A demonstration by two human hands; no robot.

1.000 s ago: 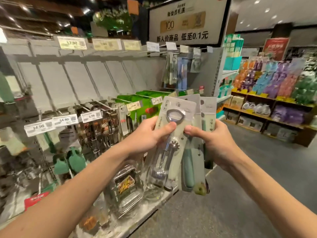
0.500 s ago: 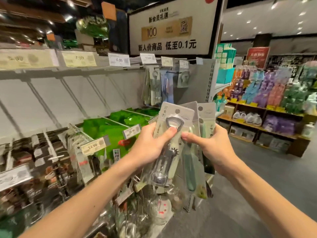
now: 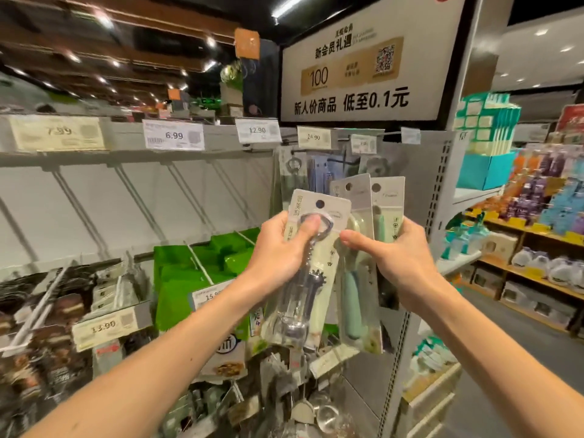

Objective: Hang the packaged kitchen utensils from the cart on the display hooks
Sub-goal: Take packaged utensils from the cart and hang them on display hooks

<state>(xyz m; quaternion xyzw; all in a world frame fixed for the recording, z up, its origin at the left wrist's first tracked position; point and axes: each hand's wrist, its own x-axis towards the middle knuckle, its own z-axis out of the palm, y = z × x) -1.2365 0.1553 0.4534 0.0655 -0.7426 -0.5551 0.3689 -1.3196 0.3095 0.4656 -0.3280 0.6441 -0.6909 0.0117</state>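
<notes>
Gripped corkscrew pack in left hand, thumb over the ring. Clasped two peeler packs in right hand, at 3 o'clock. Needed to raise corkscrew pack toward display hooks at 12 o'clock, lining up card hole squarely before sliding on.

The left hand's fingers are mostly tucked behind the corkscrew pack, and its thumb covers part of the metal ring up top. Same deal with the right hand: its fingertips vanish behind the packs. The rear pack is mostly blocked by the green-handled pack and that hand, so its contents are hard to tell. The small print on all three cards is unreadable. The price tag under the left wrist is cut off after "15.9". The hung packs just above the hands are blurry, as are the dark packets left of the left forearm. Both arms run off the bottom edge.
</notes>
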